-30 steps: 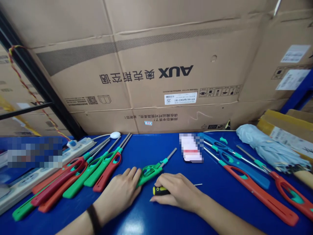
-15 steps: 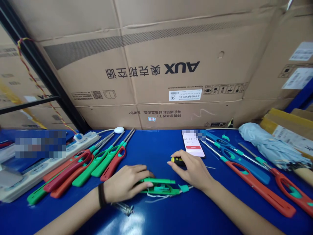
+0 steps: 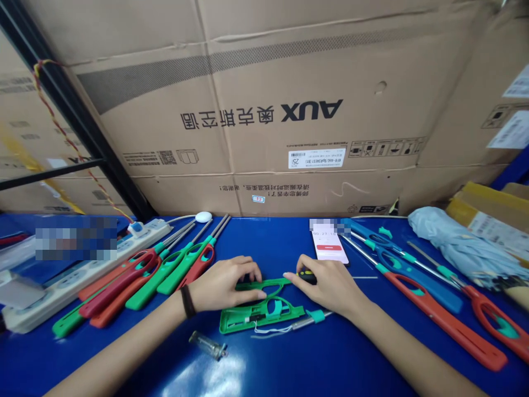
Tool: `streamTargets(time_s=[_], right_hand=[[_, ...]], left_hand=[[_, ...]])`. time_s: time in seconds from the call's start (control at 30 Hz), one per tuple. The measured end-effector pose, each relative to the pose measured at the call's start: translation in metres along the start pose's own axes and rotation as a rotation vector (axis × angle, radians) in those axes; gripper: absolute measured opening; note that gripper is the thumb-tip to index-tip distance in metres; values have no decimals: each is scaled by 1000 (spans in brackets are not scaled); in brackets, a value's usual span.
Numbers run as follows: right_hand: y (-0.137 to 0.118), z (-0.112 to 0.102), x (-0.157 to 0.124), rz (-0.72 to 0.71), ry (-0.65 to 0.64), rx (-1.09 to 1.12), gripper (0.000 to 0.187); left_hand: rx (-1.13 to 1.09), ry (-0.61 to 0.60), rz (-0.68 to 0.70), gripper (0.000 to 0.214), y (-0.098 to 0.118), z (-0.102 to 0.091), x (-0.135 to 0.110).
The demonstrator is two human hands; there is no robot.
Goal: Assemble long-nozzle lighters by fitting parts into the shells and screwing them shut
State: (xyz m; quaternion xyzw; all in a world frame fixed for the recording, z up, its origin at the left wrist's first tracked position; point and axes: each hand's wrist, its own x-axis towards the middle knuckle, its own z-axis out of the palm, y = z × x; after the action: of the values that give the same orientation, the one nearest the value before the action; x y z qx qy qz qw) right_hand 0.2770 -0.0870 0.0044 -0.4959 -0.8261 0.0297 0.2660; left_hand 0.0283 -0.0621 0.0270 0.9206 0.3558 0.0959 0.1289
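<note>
My left hand is closed around one half of a green lighter casing, its fingers curled over the left end. In my right hand is a screwdriver with a black and yellow handle, its thin shaft pointing right. The other green casing half lies open side up just below, holding a teal trigger, a small black part and white wire. A metal tube with a teal piece extends from its right end. Nearer me lies a clear fuel tank.
Several red and green lighters lie left, beside a white power strip. Red lighters and blue ones lie right. A phone, a folded umbrella and a large cardboard box stand or lie behind.
The upper green casing half has come away from the lower one, whose inside parts now show. My left hand has moved up with it. The screwdriver stays in my right hand.
</note>
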Motion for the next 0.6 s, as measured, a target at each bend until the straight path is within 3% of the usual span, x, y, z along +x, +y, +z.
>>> streamTargets(time_s=[0.1,0.27,0.37,0.5,0.6], right_hand=[[-3,1,-2,2,-62,14,39],[-8,1,-6,-30,-155,63,39],[-10,-2,-8,-87,-193,130,35],[-17,-4,-10,-174,-302,200,26],[-21,-2,-10,-176,-356,190,21]], left_hand=[[7,14,-38,29,-2,1,-5],[74,184,-90,21,-18,5,3],[69,236,-76,14,-12,2,2],[-168,66,96,13,6,-3,-7],[-236,-34,120,19,12,0,-11]])
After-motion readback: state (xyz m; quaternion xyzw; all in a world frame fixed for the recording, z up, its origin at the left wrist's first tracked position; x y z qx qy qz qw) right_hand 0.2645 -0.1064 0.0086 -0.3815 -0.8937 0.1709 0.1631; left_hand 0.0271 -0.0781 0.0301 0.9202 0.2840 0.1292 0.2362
